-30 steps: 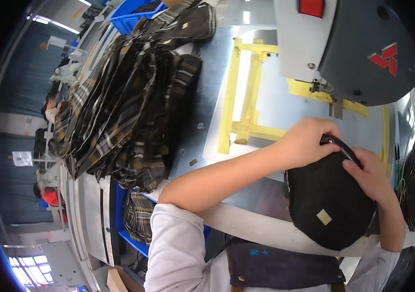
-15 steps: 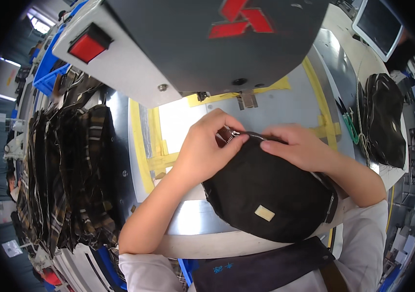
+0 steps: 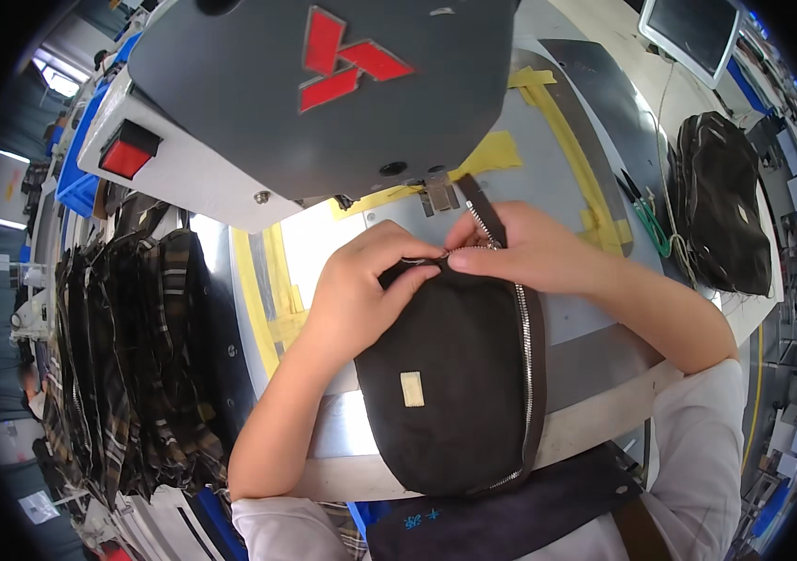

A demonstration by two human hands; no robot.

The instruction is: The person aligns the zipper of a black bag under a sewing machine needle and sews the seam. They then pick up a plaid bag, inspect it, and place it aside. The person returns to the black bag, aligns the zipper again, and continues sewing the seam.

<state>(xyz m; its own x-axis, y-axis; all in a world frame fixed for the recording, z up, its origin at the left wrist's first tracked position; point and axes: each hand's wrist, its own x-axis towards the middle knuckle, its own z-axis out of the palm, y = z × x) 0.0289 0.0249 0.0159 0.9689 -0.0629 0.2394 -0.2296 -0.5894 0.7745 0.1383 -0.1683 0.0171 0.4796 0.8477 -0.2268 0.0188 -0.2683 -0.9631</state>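
A dark fabric pouch (image 3: 459, 374) with a small cream label (image 3: 412, 389) hangs over the front edge of the machine bed. A metal zipper (image 3: 527, 355) runs down its right side, and its loose tape end sticks up past my right fingers. My left hand (image 3: 361, 285) pinches the top left edge of the pouch between thumb and fingers. Close beside it, my right hand (image 3: 515, 245) grips the zipper at the top, thumb pressed on the teeth. The fingertips of both hands nearly meet. Whatever lies under the thumbs is hidden.
Over the work looms a grey sewing machine head (image 3: 342, 103) with a red switch (image 3: 130, 151). Yellow tape (image 3: 572, 140) marks the bed. Plaid and dark fabric pieces (image 3: 137, 365) hang at left. At right lie green-handled scissors (image 3: 649, 222) and stacked dark pouches (image 3: 721, 206), below a screen (image 3: 693, 37).
The pouch has turned and shifted left, bringing the zipper along its right side into view. My right hand has moved left and now holds the zipper, whose end stands up. The camera view has shifted.
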